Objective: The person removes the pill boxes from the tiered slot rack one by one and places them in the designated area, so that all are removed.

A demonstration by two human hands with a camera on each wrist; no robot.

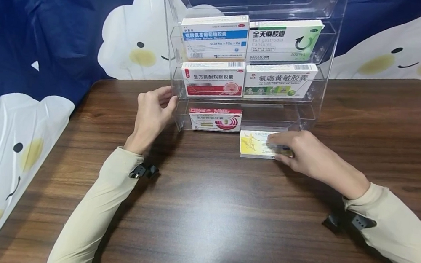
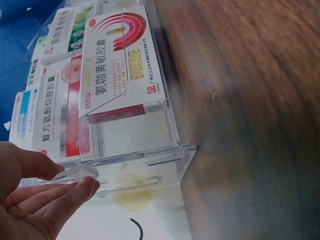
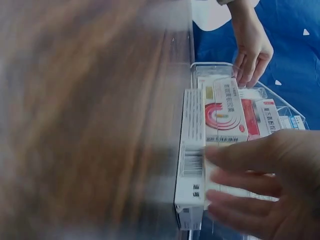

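A clear acrylic display rack (image 1: 326, 75) with stepped tiers stands on the table. My left hand (image 1: 153, 111) pinches its left side panel between thumb and fingers, as the left wrist view shows up close. A yellow-and-white medicine box (image 1: 252, 144) lies in front of the bottom tier, at the right. My right hand (image 1: 307, 153) is over its right end, fingers fairly straight and touching or just over it; the right wrist view blurs them. In the bottom tier, beside that box, sits a red-and-white capsule box (image 1: 215, 120).
Middle-tier boxes are a red-and-white one (image 1: 212, 81) and a green-and-white one (image 1: 280, 82). Above them stand a blue-and-white box (image 1: 214, 38) and a green-edged box (image 1: 284, 41). The wooden table (image 1: 202, 215) ends at a blue curtain (image 1: 73, 16) with cloud prints.
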